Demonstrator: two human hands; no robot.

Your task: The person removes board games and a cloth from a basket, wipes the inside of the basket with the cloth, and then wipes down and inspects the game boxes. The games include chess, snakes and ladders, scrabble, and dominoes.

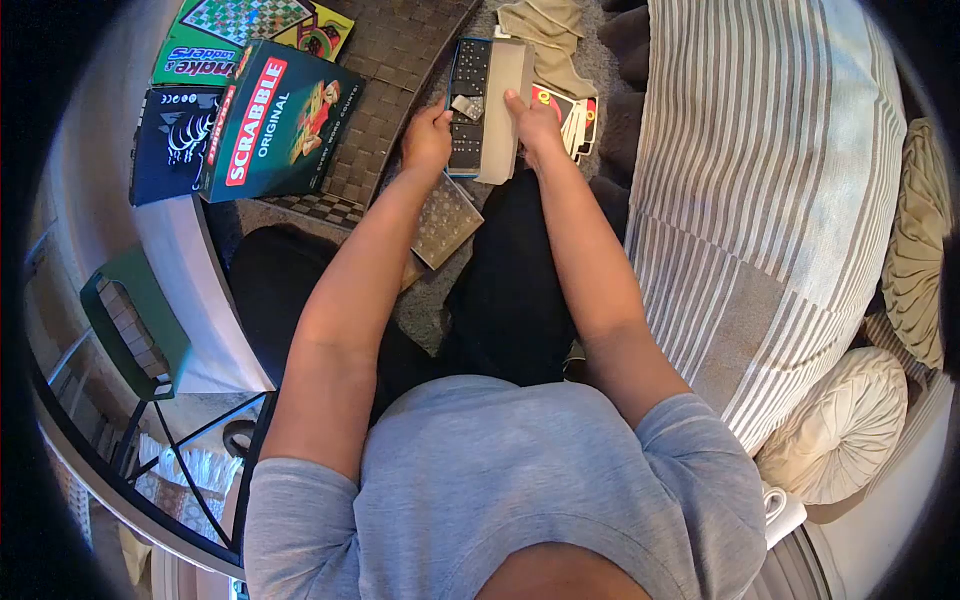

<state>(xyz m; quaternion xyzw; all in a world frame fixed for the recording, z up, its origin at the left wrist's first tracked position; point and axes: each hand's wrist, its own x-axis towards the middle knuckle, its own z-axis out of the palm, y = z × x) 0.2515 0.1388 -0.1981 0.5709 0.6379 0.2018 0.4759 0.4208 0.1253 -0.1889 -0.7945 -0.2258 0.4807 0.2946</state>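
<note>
A long domino box (471, 75) lies ahead of me, filled with black dominoes (466, 152). One lighter grey domino (467, 106) rests loose on top of the rows. Along the box's right side is a pale cream lid or flap (506, 120). My left hand (428, 138) is closed at the box's left edge, its fingertips partly hidden. On the right, my right hand (537, 125) grips the cream part, thumb on top and fingers underneath out of sight. Several Uno cards (568, 108) lie fanned out just beyond my right hand.
A dark woven basket (395, 75) stands left, beside a Scrabble box (285, 125), a Snakes & Ladders box (225, 40) and a black box (170, 145). A silvery patterned box (445, 220) lies near my legs. Beige cloth (545, 40) sits behind; a striped bedcover (740, 150) borders the right.
</note>
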